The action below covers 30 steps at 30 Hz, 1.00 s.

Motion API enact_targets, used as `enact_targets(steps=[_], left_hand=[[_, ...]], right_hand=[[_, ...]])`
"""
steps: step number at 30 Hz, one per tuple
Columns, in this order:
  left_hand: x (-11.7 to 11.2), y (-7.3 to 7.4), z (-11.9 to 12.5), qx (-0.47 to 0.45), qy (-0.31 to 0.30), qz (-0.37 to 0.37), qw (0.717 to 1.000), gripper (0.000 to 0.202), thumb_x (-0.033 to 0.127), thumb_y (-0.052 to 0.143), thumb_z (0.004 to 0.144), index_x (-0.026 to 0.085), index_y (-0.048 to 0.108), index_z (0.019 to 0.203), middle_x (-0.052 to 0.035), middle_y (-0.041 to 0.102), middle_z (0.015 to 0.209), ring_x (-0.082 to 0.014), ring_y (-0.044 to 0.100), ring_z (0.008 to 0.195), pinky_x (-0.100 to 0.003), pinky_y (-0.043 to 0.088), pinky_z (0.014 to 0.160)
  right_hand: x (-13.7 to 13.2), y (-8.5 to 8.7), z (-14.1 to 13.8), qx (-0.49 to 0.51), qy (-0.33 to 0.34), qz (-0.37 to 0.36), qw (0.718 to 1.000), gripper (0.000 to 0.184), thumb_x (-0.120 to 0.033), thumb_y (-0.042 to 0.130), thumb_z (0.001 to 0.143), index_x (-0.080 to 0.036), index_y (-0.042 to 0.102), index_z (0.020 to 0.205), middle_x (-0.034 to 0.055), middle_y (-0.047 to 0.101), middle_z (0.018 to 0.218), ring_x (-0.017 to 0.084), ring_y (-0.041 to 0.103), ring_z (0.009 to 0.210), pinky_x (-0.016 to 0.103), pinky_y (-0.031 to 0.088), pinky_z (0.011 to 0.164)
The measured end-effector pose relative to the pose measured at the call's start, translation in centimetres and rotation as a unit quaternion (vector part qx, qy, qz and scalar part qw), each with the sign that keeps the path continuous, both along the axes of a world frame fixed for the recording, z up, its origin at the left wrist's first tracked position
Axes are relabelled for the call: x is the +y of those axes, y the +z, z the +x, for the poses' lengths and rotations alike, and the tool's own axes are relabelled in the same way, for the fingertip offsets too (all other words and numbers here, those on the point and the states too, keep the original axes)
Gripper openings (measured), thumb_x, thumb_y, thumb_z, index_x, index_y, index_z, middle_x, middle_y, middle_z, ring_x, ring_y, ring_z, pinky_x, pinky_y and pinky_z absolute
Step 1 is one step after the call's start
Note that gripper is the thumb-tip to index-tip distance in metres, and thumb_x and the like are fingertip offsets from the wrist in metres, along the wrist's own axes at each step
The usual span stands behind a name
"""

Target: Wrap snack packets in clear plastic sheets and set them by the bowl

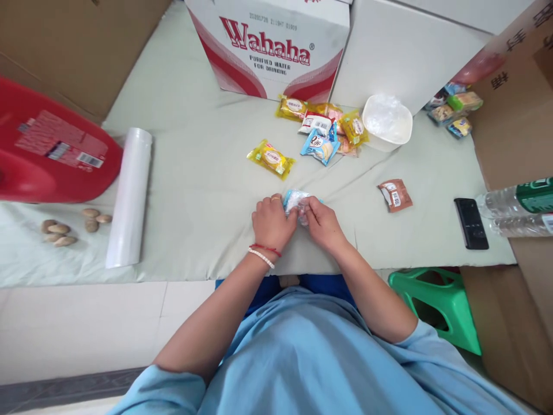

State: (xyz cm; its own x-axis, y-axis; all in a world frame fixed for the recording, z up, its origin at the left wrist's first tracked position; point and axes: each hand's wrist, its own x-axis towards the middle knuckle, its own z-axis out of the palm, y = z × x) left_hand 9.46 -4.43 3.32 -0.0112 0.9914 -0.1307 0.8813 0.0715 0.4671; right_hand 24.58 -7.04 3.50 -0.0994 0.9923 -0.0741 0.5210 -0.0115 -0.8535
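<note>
Between my hands lies a small blue snack packet with crinkled clear plastic film over it, low over the cloth-covered table. My left hand, with red and white bracelets at its wrist, has its fingers curled against the packet's left side. My right hand pinches the film at the right side. A yellow snack packet lies just beyond my left hand. Farther off is a pile of wrapped snacks, beside a white bowl with clear plastic film in it.
A roll of clear plastic, several nuts and a red container are at left. A Wahaha box stands behind. At right are a brown packet, a black phone, bottles and a green stool.
</note>
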Motion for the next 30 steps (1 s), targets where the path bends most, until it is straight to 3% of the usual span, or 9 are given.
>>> enact_targets(steps=[4, 11, 15, 18, 20, 22, 24, 27, 30], left_hand=[[0.5, 0.8, 0.0, -0.09, -0.035, -0.023, 0.995, 0.02, 0.031, 0.066, 0.09, 0.019, 0.066, 0.106, -0.0107, 0.072, 0.101, -0.0307, 0.067, 0.099, -0.042, 0.052, 0.088], [-4.5, 1.9, 2.6, -0.065, -0.18, 0.237, 0.953, 0.024, 0.022, 0.046, 0.105, 0.024, 0.07, 0.102, -0.0102, 0.068, 0.093, -0.0279, 0.06, 0.094, -0.042, 0.043, 0.083], [-5.1, 1.2, 3.1, -0.076, -0.269, 0.221, 0.934, 0.029, 0.02, 0.043, 0.105, 0.024, 0.071, 0.101, -0.0104, 0.071, 0.089, -0.0279, 0.062, 0.094, -0.045, 0.042, 0.083], [-5.1, 0.8, 2.6, -0.193, -0.31, 0.174, 0.915, 0.023, 0.023, 0.048, 0.102, 0.023, 0.071, 0.106, -0.0115, 0.074, 0.104, -0.0272, 0.065, 0.102, -0.046, 0.049, 0.092], [-5.3, 0.8, 2.2, -0.294, -0.247, 0.129, 0.914, 0.02, 0.03, 0.051, 0.102, 0.024, 0.069, 0.105, -0.0106, 0.073, 0.11, -0.0251, 0.066, 0.106, -0.044, 0.054, 0.094], [-5.5, 0.7, 2.1, -0.374, -0.104, 0.059, 0.919, 0.022, 0.043, 0.055, 0.101, 0.024, 0.066, 0.105, -0.0094, 0.072, 0.11, -0.023, 0.068, 0.103, -0.038, 0.057, 0.085], [-5.3, 0.6, 2.3, -0.44, 0.019, -0.032, 0.897, 0.037, 0.057, 0.059, 0.098, 0.023, 0.062, 0.112, -0.0082, 0.071, 0.109, -0.0208, 0.068, 0.095, -0.031, 0.056, 0.073], [-4.2, 0.6, 2.5, -0.522, 0.073, -0.127, 0.841, 0.055, 0.07, 0.066, 0.089, 0.022, 0.06, 0.113, -0.0045, 0.07, 0.099, -0.0168, 0.065, 0.08, -0.027, 0.052, 0.065], [-3.1, 1.4, 2.7, -0.541, 0.079, -0.123, 0.828, 0.054, 0.066, 0.078, 0.08, 0.022, 0.065, 0.107, -0.0021, 0.072, 0.093, -0.0161, 0.064, 0.076, -0.027, 0.053, 0.067]], right_hand=[[0.0, 0.2, 0.2, 0.05, -0.025, -0.017, 0.998, 0.022, -0.039, 0.043, 0.103, -0.024, 0.059, 0.101, 0.0043, 0.072, 0.091, 0.02, 0.065, 0.082, 0.034, 0.053, 0.082], [-2.6, 1.9, 0.2, 0.335, -0.142, -0.068, 0.929, 0.044, -0.068, 0.054, 0.099, -0.025, 0.055, 0.088, 0.0005, 0.06, 0.081, 0.018, 0.058, 0.079, 0.031, 0.055, 0.074], [-3.6, 2.0, 0.6, 0.373, -0.174, -0.094, 0.906, 0.048, -0.069, 0.07, 0.09, -0.025, 0.052, 0.081, -0.003, 0.052, 0.074, 0.016, 0.051, 0.071, 0.029, 0.051, 0.067], [-3.5, 1.2, 1.5, 0.4, -0.212, -0.099, 0.886, 0.047, -0.066, 0.081, 0.079, -0.024, 0.059, 0.088, -0.0031, 0.06, 0.077, 0.016, 0.055, 0.072, 0.029, 0.053, 0.068], [-3.4, 0.7, 2.2, 0.424, -0.229, -0.095, 0.871, 0.049, -0.066, 0.082, 0.077, -0.025, 0.063, 0.096, -0.0006, 0.068, 0.085, 0.018, 0.062, 0.077, 0.031, 0.056, 0.072], [-3.4, 0.3, 2.6, 0.443, -0.232, -0.091, 0.861, 0.051, -0.066, 0.082, 0.078, -0.026, 0.064, 0.103, 0.0018, 0.073, 0.092, 0.02, 0.067, 0.082, 0.034, 0.059, 0.075], [-3.5, 0.0, 2.6, 0.45, -0.224, -0.089, 0.86, 0.05, -0.066, 0.081, 0.08, -0.026, 0.065, 0.105, 0.0026, 0.074, 0.094, 0.021, 0.069, 0.084, 0.036, 0.061, 0.076], [-3.8, 0.0, 2.1, 0.447, -0.201, -0.097, 0.866, 0.048, -0.066, 0.081, 0.082, -0.026, 0.067, 0.103, 0.002, 0.074, 0.093, 0.019, 0.069, 0.082, 0.035, 0.061, 0.077], [-4.2, 0.2, 2.0, 0.433, -0.169, -0.112, 0.878, 0.048, -0.069, 0.079, 0.082, -0.025, 0.068, 0.099, 0.0014, 0.074, 0.093, 0.019, 0.068, 0.08, 0.035, 0.061, 0.076]])
